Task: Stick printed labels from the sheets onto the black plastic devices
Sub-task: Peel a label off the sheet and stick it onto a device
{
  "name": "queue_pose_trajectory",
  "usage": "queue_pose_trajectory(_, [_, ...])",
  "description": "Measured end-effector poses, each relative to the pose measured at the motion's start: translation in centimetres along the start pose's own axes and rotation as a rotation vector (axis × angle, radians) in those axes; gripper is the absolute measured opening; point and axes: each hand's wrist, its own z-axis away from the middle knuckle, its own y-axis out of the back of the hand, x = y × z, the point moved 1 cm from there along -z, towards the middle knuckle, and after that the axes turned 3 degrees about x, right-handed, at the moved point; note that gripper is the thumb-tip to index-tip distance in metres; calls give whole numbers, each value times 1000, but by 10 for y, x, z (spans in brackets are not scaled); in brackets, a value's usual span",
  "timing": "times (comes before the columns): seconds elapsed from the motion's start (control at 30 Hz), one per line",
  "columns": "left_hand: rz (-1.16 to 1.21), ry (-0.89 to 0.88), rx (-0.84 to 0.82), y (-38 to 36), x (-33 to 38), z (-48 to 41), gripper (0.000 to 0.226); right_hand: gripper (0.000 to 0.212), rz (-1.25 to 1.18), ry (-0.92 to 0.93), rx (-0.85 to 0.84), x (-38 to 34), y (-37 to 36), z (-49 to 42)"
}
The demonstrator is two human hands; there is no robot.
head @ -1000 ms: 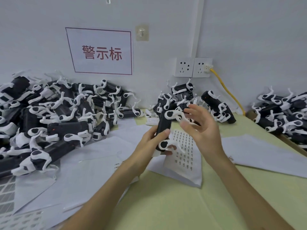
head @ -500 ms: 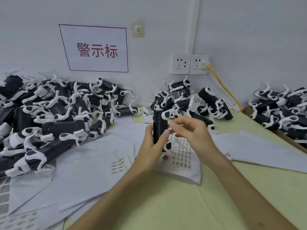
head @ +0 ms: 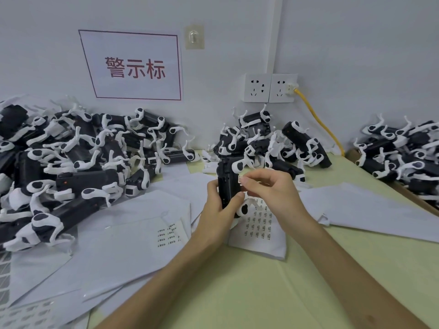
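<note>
My left hand (head: 219, 217) grips a black plastic device (head: 228, 179) with white parts, held upright above the table's middle. My right hand (head: 273, 191) pinches a small white label (head: 240, 179) between thumb and forefinger and holds it against the device's right side. Under both hands lies a label sheet (head: 260, 225) with rows of small printed labels. A second sheet with a few labels left (head: 167, 235) lies to the left.
A big heap of black-and-white devices (head: 71, 167) fills the left, a smaller heap (head: 273, 146) sits at the back, another (head: 403, 153) at the right. Loose white sheets (head: 370, 210) cover much of the yellow-green table (head: 261, 293). A yellow cable (head: 318, 119) runs from the wall socket.
My right hand closed from spread fingers into a pinch and came in against the device with a label. My left hand turned the device more upright and held it steady.
</note>
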Motion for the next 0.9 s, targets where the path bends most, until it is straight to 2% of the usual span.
queue_pose_trajectory(0.33, [-50, -83, -8, -2, 1, 1, 36, 22, -16, -39, 8, -2, -3, 2])
queue_pose_trajectory(0.9, [-103, -95, 31, -3, -3, 1, 36, 26, -12, -49, 13, -1, -5, 2])
